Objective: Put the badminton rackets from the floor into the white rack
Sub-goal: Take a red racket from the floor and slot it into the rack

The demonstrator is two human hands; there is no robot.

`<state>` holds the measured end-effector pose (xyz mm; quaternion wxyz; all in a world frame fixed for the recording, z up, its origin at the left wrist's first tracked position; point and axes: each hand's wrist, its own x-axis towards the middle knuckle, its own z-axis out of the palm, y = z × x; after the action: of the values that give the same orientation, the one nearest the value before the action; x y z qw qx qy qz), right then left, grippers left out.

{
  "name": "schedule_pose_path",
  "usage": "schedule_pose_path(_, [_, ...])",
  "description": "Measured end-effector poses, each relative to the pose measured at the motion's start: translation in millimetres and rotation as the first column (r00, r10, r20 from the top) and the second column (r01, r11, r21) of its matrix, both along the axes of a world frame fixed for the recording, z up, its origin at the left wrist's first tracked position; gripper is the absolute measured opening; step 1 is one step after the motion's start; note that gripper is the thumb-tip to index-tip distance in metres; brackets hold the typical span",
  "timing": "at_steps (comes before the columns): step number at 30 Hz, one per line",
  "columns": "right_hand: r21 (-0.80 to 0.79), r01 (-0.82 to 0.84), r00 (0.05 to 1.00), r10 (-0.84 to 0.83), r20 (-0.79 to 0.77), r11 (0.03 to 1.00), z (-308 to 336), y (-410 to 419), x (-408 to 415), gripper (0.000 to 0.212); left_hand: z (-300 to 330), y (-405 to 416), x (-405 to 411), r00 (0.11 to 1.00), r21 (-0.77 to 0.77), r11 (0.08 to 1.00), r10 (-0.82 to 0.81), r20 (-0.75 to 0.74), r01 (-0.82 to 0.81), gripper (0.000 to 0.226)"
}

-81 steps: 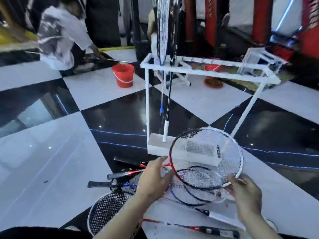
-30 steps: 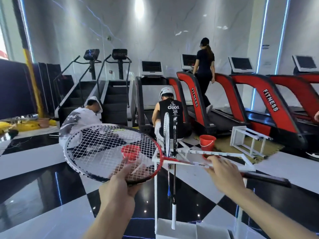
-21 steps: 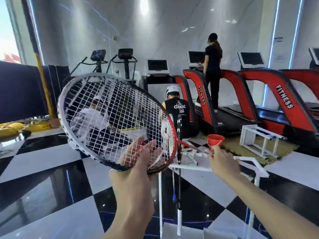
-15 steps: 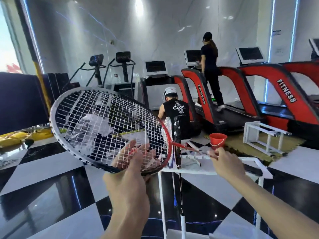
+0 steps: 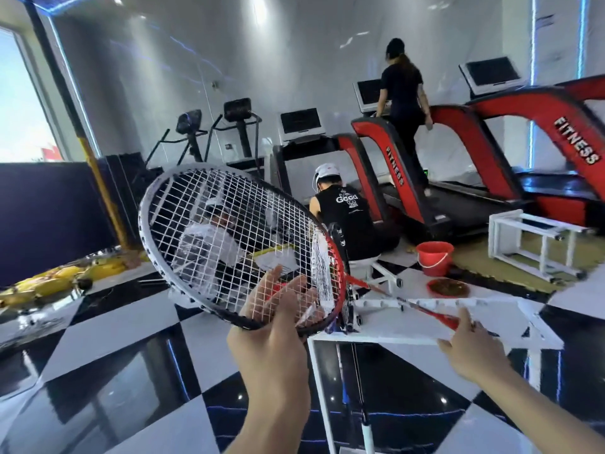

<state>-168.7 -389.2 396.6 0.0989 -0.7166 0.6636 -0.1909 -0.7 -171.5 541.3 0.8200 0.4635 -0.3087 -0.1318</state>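
Observation:
I hold a badminton racket (image 5: 229, 237) with a white, black and red frame and white strings, raised above the floor. My left hand (image 5: 278, 326) grips the lower rim of its head, fingers behind the strings. My right hand (image 5: 468, 342) holds its red shaft over the top of the white rack (image 5: 409, 337). The handle end is hidden behind my right hand. Two rackets (image 5: 340, 309) hang upright in the rack's left end, heads above the top rail, handles down.
The floor is glossy black and white checkered tile. A red bucket (image 5: 433, 257) and a second white rack (image 5: 537, 244) stand behind. Two people crouch beyond the racket; another person walks on a red treadmill (image 5: 386, 172) at the back.
I lifted the racket off the floor pile and stood up. Over the last second the racket head tilted up and the shaft moved closer over the rack top.

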Motion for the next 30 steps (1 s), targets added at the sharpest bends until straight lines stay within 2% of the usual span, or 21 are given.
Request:
schedule_pose_path(2, [-0.031, -0.036, 0.975, 0.028, -0.222, 0.999, -13, 3, -5, 0.074, -5, -12, -2, 1.0, 0.002, 1.0, 0.004, 0.026, -0.004, 0.027])
schedule_pose_path(4, [-0.053, -0.079, 0.952, 0.06, -0.3, 0.995, -27, 7, -7, 0.075, -11, -23, -10, 0.998, 0.025, 1.0, 0.011, 0.068, -0.013, 0.013])
schedule_pose_path(6, [-0.053, -0.116, 0.934, 0.091, -0.345, 0.992, -38, 8, -11, 0.086, -22, -36, -12, 0.994, 0.072, 0.997, 0.023, 0.104, -0.03, 0.014])
schedule_pose_path(10, [-0.1, -0.187, 0.946, 0.151, -0.286, 0.977, -66, -6, -22, 0.099, -46, -74, -13, 0.991, 0.149, 0.989, -0.006, 0.133, -0.014, 0.032])
schedule_pose_path(13, [-0.191, -0.187, 0.942, 0.122, -0.312, 0.964, -65, -4, -24, 0.104, -62, -98, -16, 0.99, 0.247, 0.968, 0.02, 0.142, -0.055, 0.019])
schedule_pose_path(16, [-0.169, -0.169, 0.927, 0.099, -0.361, 0.971, -60, 4, -20, 0.104, -85, -120, -19, 0.992, 0.382, 0.921, 0.035, 0.121, -0.08, 0.019])
schedule_pose_path(18, [-0.074, -0.161, 0.905, 0.118, -0.408, 0.984, -48, 17, -18, 0.105, -97, -134, -20, 0.991, 0.451, 0.888, 0.036, 0.131, -0.092, 0.02])
schedule_pose_path(20, [-0.111, -0.156, 0.921, 0.104, -0.376, 0.981, -48, 20, -20, 0.102, -106, -146, -21, 0.989, 0.483, 0.871, 0.019, 0.148, -0.089, 0.011])
schedule_pose_path(22, [-0.061, -0.197, 0.902, 0.156, -0.403, 0.979, -49, 17, -25, 0.11, -111, -156, -21, 0.986, 0.523, 0.846, 0.014, 0.168, -0.101, 0.016])
schedule_pose_path(24, [-0.085, -0.245, 0.899, 0.193, -0.393, 0.966, -59, 11, -30, 0.112, -117, -167, -18, 0.985, 0.567, 0.817, 0.004, 0.173, -0.103, 0.023])
schedule_pose_path(26, [-0.075, -0.253, 0.891, 0.202, -0.407, 0.964, -53, 13, -28, 0.112, -121, -175, -14, 0.98, 0.584, 0.804, -0.005, 0.199, -0.115, 0.025])
schedule_pose_path(30, [-0.1, -0.217, 0.896, 0.157, -0.415, 0.971, -49, 20, -27, 0.093, -120, -181, -11, 0.955, 0.604, 0.78, -0.029, 0.294, -0.162, 0.032])
